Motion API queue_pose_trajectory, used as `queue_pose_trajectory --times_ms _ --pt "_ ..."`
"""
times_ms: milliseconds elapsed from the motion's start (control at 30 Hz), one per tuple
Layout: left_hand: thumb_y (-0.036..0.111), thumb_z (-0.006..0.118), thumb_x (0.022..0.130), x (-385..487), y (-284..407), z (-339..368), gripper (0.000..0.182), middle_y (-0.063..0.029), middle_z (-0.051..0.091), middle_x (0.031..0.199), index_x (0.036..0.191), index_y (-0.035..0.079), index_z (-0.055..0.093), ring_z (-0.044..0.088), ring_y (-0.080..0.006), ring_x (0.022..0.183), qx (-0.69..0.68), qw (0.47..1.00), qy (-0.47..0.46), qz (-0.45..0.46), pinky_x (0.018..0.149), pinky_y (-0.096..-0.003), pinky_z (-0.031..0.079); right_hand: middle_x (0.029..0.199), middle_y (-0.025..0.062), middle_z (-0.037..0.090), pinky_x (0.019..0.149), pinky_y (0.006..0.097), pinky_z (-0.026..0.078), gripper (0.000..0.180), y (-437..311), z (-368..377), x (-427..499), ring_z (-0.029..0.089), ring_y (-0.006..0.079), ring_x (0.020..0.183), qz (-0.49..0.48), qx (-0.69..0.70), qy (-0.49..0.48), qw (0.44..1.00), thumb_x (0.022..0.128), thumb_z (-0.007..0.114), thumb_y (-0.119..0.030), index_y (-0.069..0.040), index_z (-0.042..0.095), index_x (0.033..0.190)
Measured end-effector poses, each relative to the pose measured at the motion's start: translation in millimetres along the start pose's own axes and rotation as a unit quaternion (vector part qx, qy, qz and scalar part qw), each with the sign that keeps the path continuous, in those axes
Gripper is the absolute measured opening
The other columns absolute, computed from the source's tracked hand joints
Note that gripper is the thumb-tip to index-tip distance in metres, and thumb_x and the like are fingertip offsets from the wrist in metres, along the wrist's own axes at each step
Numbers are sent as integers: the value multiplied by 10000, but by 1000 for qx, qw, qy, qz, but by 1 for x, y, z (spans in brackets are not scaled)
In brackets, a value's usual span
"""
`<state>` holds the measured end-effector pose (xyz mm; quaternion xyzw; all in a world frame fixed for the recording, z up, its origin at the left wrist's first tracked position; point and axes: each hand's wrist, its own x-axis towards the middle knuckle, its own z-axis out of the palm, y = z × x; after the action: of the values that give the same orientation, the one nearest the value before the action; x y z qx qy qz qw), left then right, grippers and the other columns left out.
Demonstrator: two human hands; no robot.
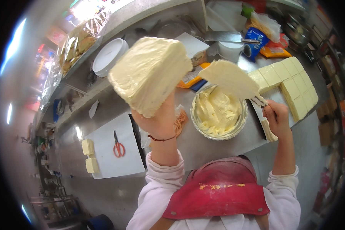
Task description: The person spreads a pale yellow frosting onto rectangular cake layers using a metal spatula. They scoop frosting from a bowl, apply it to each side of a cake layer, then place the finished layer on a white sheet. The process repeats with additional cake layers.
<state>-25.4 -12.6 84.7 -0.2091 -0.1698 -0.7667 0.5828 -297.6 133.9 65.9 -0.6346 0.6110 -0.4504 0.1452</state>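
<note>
On my raised left hand [158, 120] rests a block of cake coated in cream [149, 72], held up close to the camera; its underside and my fingers are mostly hidden. My right hand [277, 117] grips the handle of a wide cream-smeared spatula [233, 77], whose blade hangs over the far rim of a bowl. That bowl [193, 118] holds pale yellow cream [218, 110]. Beyond my right hand, a tray bears cream-topped cake cut in blocks [296, 83], with a strip of its white lining bare.
White paper [109, 152] at the left carries orange-handled scissors [119, 145] and two small coated cake pieces [88, 147]. A cleaver [224, 36] lies across a white tub [230, 50] at the back. Near it are a blue packet [254, 43] and a round white lid [109, 56].
</note>
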Motion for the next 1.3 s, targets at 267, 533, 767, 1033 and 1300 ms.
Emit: queue_pose_trajectory --times_ms 267,533,767,1033,1300 --pt "285 407 932 -25 26 -14 458 -157 342 1342 1287 6 332 290 -298 1260 -36 993 110 26 1077 -453 176 635 192 533 544 377 396 221 37 15 -24 493 340 572 190 -91 -141 967 869 507 -173 17 539 762" --pt "192 366 957 -37 27 -20 456 -170 241 1379 1331 -22 217 216 -311 1287 147 985 79 41 1099 -444 125 778 191 617 668 429 468 223 64 93 -29 594 355 771 212 -237 -374 871 838 499 -188 -11 631 808" --pt "216 404 941 -42 26 -18 440 -164 309 1351 1305 -1 287 299 -281 1250 400 888 204 100 1061 -435 230 803 167 637 693 429 481 184 68 124 -32 614 323 802 173 -298 -427 836 810 506 -147 -42 657 817" --pt "211 395 939 -29 30 -28 471 -169 236 1398 1334 -7 261 178 -315 1311 7 996 80 49 1110 -460 57 660 134 606 540 339 441 258 75 95 -33 571 231 588 331 -36 -396 856 847 538 -205 26 612 760" --pt "198 403 918 15 10 -4 470 -179 240 1398 1324 -7 287 126 -350 1325 -19 998 28 61 1091 -537 -7 653 20 482 496 218 333 271 9 62 -50 430 81 562 240 322 -157 902 919 458 -216 16 548 811"
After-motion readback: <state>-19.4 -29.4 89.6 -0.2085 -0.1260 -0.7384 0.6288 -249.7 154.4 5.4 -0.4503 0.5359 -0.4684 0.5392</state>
